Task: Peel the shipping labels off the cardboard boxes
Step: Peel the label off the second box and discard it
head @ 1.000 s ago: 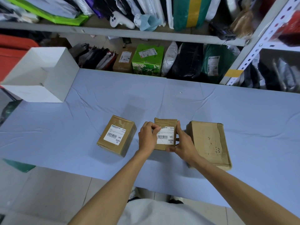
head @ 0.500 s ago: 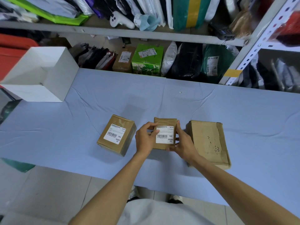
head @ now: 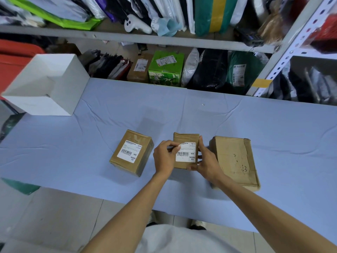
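Three brown cardboard boxes sit in a row on the blue table (head: 182,114). The middle box (head: 185,138) carries a white shipping label (head: 186,154). My left hand (head: 165,157) pinches the label's upper left corner, which is lifted off the cardboard. My right hand (head: 206,160) grips the middle box along its right side and near edge. The left box (head: 131,152) has its own white label (head: 129,151) stuck flat on top. The larger right box (head: 235,161) shows a bare top with no label.
An open white box (head: 47,84) stands at the table's far left. Metal shelves (head: 138,40) behind the table hold parcels, a green carton (head: 165,70) and bags. The table's near edge runs just past the boxes, with tiled floor (head: 45,216) below.
My left fingers have worked the label's upper left corner loose and now pinch it raised. My right hand has kept its hold on the middle box.
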`<state>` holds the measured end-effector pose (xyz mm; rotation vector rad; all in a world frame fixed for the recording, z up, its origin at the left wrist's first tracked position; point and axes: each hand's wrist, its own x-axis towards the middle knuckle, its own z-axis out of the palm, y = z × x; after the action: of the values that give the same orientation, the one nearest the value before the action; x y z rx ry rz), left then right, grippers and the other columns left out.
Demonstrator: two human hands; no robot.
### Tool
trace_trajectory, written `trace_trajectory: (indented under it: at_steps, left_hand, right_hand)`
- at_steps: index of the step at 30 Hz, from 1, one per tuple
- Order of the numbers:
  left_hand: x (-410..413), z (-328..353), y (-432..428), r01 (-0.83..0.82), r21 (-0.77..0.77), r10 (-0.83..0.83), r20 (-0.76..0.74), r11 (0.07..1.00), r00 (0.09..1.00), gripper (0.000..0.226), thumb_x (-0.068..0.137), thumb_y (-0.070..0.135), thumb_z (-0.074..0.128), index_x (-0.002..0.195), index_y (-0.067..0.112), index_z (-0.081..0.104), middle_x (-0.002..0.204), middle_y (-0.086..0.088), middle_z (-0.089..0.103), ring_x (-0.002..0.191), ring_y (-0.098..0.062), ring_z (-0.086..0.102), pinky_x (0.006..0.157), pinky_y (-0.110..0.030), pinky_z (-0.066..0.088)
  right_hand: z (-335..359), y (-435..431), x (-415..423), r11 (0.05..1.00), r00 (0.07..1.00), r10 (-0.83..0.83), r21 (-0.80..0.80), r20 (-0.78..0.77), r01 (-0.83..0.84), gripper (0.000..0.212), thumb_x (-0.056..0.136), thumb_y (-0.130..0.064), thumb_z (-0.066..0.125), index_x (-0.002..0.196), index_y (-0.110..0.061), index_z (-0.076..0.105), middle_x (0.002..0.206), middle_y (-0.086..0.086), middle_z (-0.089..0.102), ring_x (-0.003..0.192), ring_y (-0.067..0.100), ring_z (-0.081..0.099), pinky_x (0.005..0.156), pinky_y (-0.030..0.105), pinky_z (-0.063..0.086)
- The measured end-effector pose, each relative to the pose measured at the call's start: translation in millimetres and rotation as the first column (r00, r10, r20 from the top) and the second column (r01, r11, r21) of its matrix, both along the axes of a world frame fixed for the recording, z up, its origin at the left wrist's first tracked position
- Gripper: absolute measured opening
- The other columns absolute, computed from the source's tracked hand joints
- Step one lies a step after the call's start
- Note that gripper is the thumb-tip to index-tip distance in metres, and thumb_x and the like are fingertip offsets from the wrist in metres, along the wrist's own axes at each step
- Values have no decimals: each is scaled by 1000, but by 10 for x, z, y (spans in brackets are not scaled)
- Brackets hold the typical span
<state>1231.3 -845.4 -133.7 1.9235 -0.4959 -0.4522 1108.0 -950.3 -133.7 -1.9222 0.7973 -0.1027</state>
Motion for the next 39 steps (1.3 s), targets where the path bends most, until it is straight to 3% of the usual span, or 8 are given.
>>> trace_trajectory:
  at_steps: [5,10,15,19,26,32,35,39]
  left_hand:
    - [27,35,-51,-85,52,86,-8,995,996,14,76,15,78,75,27,70,105,12,51,100,-3,52,83,-16,40]
    - [60,43,-21,2,-27,-4,-41,1000,999,9,78,11,75,79,19,72,99,5,64,87,-2,62,76,-7,46]
    - [35,57,-28,7,-37,-9,-63,999,998,11,78,9,75,78,20,70,96,3,66,86,-8,66,83,-23,53]
    - [14,73,-45,7,-27,-9,-62,1000,998,8,78,12,75,78,18,70,96,2,65,87,-11,66,85,-32,55]
    - [30,82,-11,17,13,-16,-47,1000,999,7,80,15,74,78,20,71,94,1,64,85,-7,65,83,-35,56]
    - [28,84,-27,-2,42,3,-26,999,1000,17,78,19,77,70,30,67,92,5,65,78,8,60,77,-22,48]
    - [71,101,-40,21,41,-18,-86,999,996,20,77,18,78,68,31,66,95,5,63,86,-5,64,85,-33,53]
    - [119,146,-62,37,53,-32,-98,998,995,19,77,16,77,68,29,66,93,7,62,88,-11,65,87,-37,54]
  right_hand:
    - [4,11,-3,1000,1000,8,-8,-16,-8,128,69,-4,82,151,-27,-14,127,3,53,109,15,56,83,34,57]
    - [42,-9,-3,998,996,43,-46,-79,-47,144,56,-13,89,149,-25,-21,140,4,36,129,19,40,98,41,49]
    - [70,21,22,998,997,48,-41,-65,-51,152,53,-8,90,144,-27,-31,145,3,31,131,19,38,98,42,49]
    - [99,19,27,998,997,43,-35,-59,-45,151,54,-7,89,143,-30,-31,140,2,38,125,21,44,94,43,52]
    - [129,-18,94,996,990,87,1,-111,-88,149,55,-5,87,145,-25,-30,129,4,42,111,19,49,87,27,49]
    - [144,-41,106,992,981,114,-38,-154,-122,148,56,-9,86,144,-18,-33,133,6,40,115,17,45,88,18,40]
    - [156,-50,115,991,978,122,-41,-166,-131,148,57,-11,86,142,-17,-34,134,3,40,117,18,46,90,18,40]
    - [131,1,127,997,985,69,-29,-158,-75,145,58,-8,84,143,-19,-33,112,-9,50,88,5,52,64,2,40]
